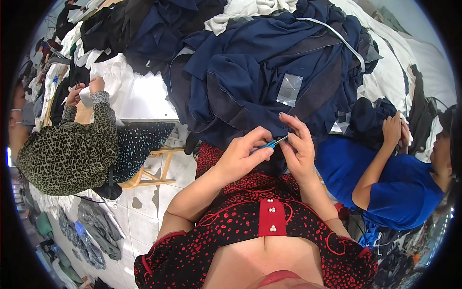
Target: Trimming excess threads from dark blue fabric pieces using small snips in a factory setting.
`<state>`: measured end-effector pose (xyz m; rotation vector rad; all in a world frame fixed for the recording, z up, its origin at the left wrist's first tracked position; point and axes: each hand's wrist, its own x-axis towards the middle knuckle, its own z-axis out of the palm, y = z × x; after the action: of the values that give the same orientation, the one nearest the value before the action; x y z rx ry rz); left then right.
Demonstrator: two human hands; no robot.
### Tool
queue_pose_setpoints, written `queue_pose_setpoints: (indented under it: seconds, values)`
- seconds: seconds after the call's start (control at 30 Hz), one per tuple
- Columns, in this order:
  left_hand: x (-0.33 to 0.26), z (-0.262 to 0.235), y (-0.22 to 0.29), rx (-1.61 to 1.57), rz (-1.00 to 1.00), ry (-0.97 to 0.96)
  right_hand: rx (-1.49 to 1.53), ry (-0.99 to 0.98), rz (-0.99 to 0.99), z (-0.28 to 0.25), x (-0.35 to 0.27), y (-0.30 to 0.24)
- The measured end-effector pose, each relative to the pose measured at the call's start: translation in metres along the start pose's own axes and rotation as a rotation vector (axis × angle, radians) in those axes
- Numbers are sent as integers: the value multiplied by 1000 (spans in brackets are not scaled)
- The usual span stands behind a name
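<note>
Between the two hands of the seated person, and in front of the body, I see a pair of small blue-handled snips (270,144). The left hand (248,149) is closed around the handle, with the thumb below and the fingers bent over it. The long axis of the tool goes out from this hand to the right and a little away from the body, so the metal blades point directly at the right hand (299,148).

This direction seems to me the relation which matters most: the tool belongs to the left hand, but its tip is nearer to the right one, at the space between thumb and forefinger. The right hand is half open, its fingers curved and raised. I cannot tell if it pinches a thread or a cloth edge, nor if the blade touches the skin.

Just beyond both hands lies the big heap of navy fabric (236,79), with its nearest folds right behind the fingertips. A clear plastic packet (290,90) lies on the heap, ahead of the right hand. Well to the left of the left hand, a co-worker in a leopard-print top (67,156) handles white cloth (113,77).
</note>
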<state>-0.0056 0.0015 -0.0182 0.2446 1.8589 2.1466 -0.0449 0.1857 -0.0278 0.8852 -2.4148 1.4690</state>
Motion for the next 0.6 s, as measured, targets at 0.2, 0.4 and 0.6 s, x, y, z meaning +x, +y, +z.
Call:
queue_pose_setpoints:
  seconds: [0.2, 0.4, 0.6]
  values:
    - [0, -10, 4, 242, 225, 97, 210, 2, 93, -5, -1, 6]
    - [11, 0, 3, 386, 201, 159, 222, -98, 98, -4, 1, -2]
    - [10, 2, -5, 391, 200, 165, 236, -116, 122, -7, -2, 1]
